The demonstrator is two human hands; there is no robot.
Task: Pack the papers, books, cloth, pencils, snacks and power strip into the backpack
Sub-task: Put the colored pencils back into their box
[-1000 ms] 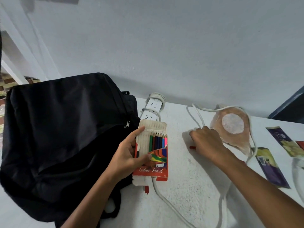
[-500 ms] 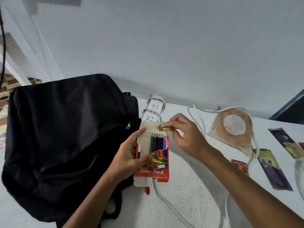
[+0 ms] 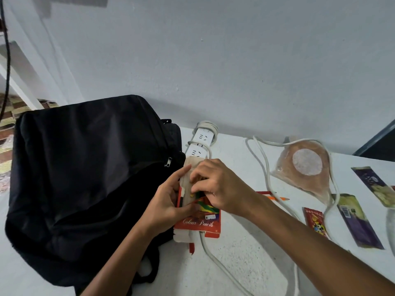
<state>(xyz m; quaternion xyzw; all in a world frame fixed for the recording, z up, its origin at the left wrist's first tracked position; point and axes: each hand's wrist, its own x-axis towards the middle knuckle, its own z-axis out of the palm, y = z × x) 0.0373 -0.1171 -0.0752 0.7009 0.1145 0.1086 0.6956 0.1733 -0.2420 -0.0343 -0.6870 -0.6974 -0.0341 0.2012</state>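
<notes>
- Head view: the left hand (image 3: 168, 201) grips the colour pencil box (image 3: 197, 218) by its left edge, thumb lying across the printed front, holding it above the white table (image 3: 245, 253) just beside the backpack (image 3: 85, 178).
- The right hand (image 3: 222, 186) has its fingers curled down over the open top of the box, pinching what looks like a yellow pencil among the ones already there; its tip is hidden under the fingers, so I cannot tell how far in it sits.
- To do this well, I would say keep the box steady and slightly tilted back, line the pencil up with a free slot, and slide it straight down instead of forcing it against its neighbours. The torn bottom flap hangs loose, so a hard push might drive pencils out below.
- Two loose pencils (image 3: 272, 195), one red and one orange, lie on the table to the right of the hands, not yet boxed.
- The box holds a row of coloured pencils, partly covered by the fingers.
- The backpack lies flat with its dark opening facing the hands; what is inside cannot be seen.
- The power strip (image 3: 199, 144) and the snack packets (image 3: 359, 223) lie on the table, outside the bag.
</notes>
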